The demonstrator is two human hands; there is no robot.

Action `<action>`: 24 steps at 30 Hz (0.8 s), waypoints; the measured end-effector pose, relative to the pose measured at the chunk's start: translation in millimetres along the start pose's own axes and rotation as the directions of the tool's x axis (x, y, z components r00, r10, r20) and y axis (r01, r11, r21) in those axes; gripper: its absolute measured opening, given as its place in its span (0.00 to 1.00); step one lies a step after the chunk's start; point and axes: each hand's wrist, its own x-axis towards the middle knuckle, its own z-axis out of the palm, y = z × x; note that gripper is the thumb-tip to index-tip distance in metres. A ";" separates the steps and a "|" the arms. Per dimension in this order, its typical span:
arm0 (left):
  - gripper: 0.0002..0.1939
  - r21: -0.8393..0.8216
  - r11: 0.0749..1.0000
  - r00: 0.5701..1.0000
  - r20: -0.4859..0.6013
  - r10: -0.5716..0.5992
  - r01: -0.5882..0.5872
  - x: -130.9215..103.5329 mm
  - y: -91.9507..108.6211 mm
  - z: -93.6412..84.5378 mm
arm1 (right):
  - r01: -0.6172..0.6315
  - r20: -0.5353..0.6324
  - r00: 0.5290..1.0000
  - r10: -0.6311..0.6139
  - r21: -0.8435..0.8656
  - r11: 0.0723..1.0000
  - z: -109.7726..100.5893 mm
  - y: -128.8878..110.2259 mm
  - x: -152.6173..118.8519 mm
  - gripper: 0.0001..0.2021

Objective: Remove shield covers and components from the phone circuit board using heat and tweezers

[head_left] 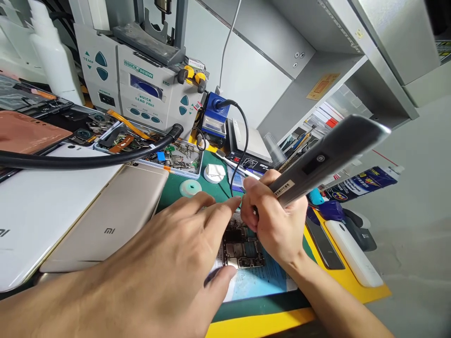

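Observation:
A dark phone circuit board (243,253) lies on a blue and white printed sheet over a green mat. My left hand (186,239) steadies the board from its left, the thumb against its lower edge and the fingers reaching along its upper side. In my right hand (278,216) is a thick grey handheld power tool (317,157) with a dark button panel and a small label. It leans up to the right, its lower end over the top of the board. The tool's tip is hidden behind my fingers.
Left lie a white phone (63,202), a gold phone (109,225) and a tray (200,162) of small parts. Behind are a hot-air station (141,89) and its black hose (88,159). A thin cable (244,126) hangs near my hands. Right stands a blue can (366,183).

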 end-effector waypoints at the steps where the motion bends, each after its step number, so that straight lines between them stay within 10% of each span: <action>1: 0.15 0.001 1.000 1.000 -0.001 0.003 -0.003 0.1 0.2 -0.3 | -0.001 -0.002 1.000 0.001 0.013 1.000 0.2 -0.2 0.0 0.23; 24: 0.15 -0.010 1.000 0.999 0.045 -0.017 0.017 0.1 0.6 -2.8 | -0.060 -0.038 0.997 0.061 0.020 0.998 -0.2 -4.3 -2.0 0.24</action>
